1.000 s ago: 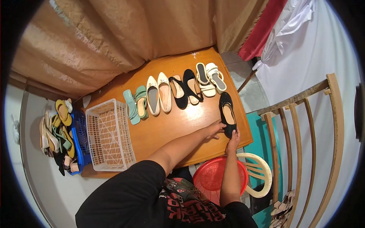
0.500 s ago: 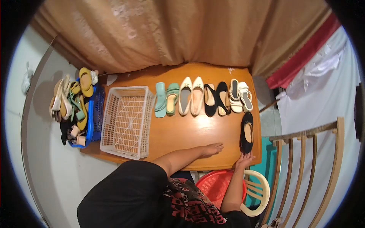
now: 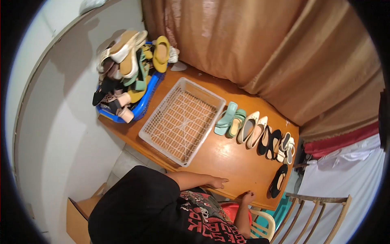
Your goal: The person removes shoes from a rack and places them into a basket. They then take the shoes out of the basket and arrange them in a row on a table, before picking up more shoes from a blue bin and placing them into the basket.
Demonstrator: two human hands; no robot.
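Note:
My left hand [image 3: 219, 182] rests over the table's [image 3: 211, 164] front edge with nothing in it, its fingers extended. Near the same edge, farther right, my right hand [image 3: 248, 197] has its fingers curled; whether they hold anything is too small to tell. A single black flat shoe [image 3: 278, 181] lies to the right of my right hand, apart from it. Behind is a row of shoes: green sandals [image 3: 226, 118], cream pointed flats [image 3: 256, 132], black slingbacks [image 3: 273, 144] and white sandals [image 3: 289, 151]. An empty white plastic crate [image 3: 202, 144] stands left of the row.
A blue basket [image 3: 142, 107] piled with mixed shoes [image 3: 128, 61] stands at the table's left end. Brown curtains [image 3: 252, 44] hang behind. A red basket [image 3: 230, 210], a plastic chair [image 3: 266, 227] and a wooden rack [image 3: 315, 211] are at the front right. A cardboard box [image 3: 77, 221] is lower left.
The view has turned toward the left. My right hand has come away from the single black shoe and moved left, its fingers now curled. My left hand remains near the table's front edge.

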